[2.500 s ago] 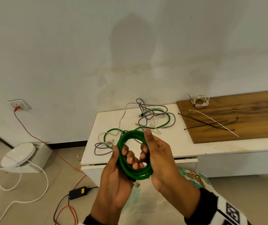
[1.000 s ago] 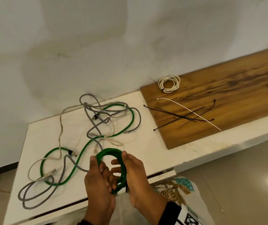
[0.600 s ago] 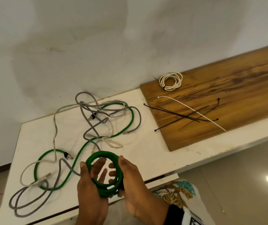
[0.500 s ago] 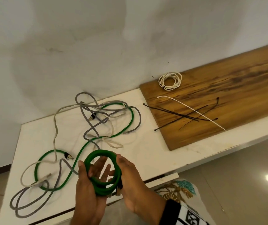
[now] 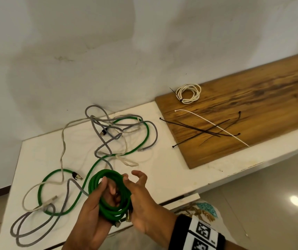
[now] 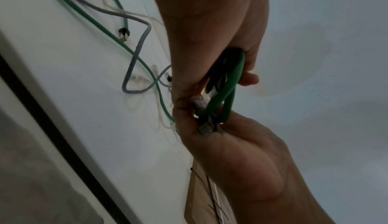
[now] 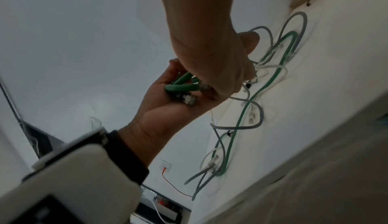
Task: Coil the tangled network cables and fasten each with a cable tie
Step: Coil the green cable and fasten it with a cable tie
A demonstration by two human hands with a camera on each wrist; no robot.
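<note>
A coiled green network cable hangs over the white table's front edge in my left hand, whose fingers pass through the loop while the thumb presses its top. My right hand lies with its palm against the coil's right side, fingers lifted and loosely spread. In the left wrist view the green coil and its connectors sit between both palms. In the right wrist view the coil lies in the left palm. Black cable ties and a white tie lie on the wooden board.
A tangle of a loose green cable, a grey cable and an off-white cable sprawls over the white table. A small white coil, tied, sits at the board's back corner. A wall rises behind.
My left thumb has closed over the coil, which earlier lay on open fingers. My right hand's fingers have let go of the coil's right side and spread.
</note>
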